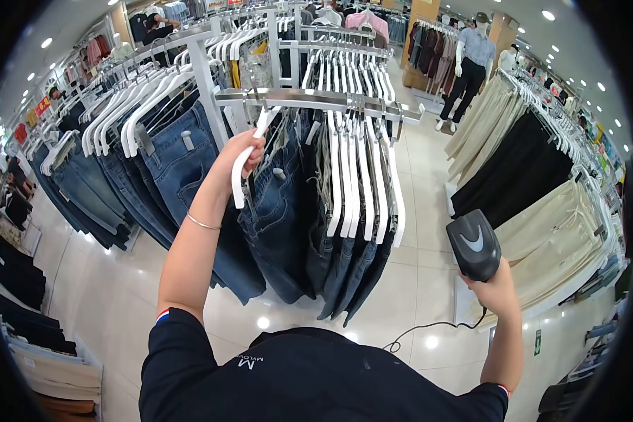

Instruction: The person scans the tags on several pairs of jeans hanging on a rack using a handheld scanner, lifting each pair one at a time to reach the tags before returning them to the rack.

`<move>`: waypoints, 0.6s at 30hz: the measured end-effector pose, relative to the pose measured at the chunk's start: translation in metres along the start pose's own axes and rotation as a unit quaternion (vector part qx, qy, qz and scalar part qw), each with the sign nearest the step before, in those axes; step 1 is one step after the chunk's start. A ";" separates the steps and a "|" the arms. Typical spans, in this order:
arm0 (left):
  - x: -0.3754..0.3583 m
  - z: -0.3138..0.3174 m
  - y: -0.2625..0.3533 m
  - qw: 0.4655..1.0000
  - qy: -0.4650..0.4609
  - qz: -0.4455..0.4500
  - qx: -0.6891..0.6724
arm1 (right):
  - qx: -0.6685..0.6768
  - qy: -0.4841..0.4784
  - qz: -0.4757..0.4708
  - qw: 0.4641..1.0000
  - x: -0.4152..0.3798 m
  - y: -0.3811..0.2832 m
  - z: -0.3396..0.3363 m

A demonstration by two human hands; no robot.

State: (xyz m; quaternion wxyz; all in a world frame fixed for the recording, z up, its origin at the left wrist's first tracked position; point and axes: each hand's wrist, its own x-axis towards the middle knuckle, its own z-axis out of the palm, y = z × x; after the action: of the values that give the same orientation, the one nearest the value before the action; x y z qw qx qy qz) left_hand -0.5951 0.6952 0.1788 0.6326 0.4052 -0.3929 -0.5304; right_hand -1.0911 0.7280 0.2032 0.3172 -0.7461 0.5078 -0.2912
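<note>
My left hand [243, 153] is closed around a white hanger [239, 184] that hangs from a metal rail [302, 100]. Dark blue jeans [278, 204] hang just beside and below that hand. To their right, several white hangers [355, 179] carry more jeans in a tight row. Out to the right, my right hand [498, 287] grips a black barcode scanner [475, 243] by its handle, with the head pointing up and away from me. A thin black cable [439, 325] runs from its lower end toward my body.
Another row of jeans [183, 151] hangs on the left. At the right, a rack holds cream trousers [555, 228] and black trousers [517, 165]. A mannequin [469, 67] stands farther back. Glossy floor tiles [422, 232] lie between the racks.
</note>
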 end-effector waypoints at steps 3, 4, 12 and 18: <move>-0.003 -0.009 -0.020 0.999 0.003 0.023 -0.032 | -0.008 -0.024 0.009 1.000 0.001 0.000 0.005; -0.004 -0.007 -0.019 1.000 0.024 0.003 -0.001 | -0.009 -0.028 0.015 0.999 0.001 -0.001 0.007; -0.010 -0.002 -0.012 0.955 0.036 -0.063 0.286 | 0.016 -0.025 0.006 1.000 0.000 0.001 0.033; -0.023 0.006 -0.005 0.762 0.113 0.134 0.623 | 0.018 -0.057 -0.026 0.998 -0.004 0.011 0.046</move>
State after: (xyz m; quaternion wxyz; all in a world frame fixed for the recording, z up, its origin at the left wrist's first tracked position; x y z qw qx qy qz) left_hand -0.6055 0.7172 0.1747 0.3452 0.7102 -0.6129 -0.0287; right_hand -1.0634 0.7373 0.1654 0.3518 -0.7684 0.4641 -0.2654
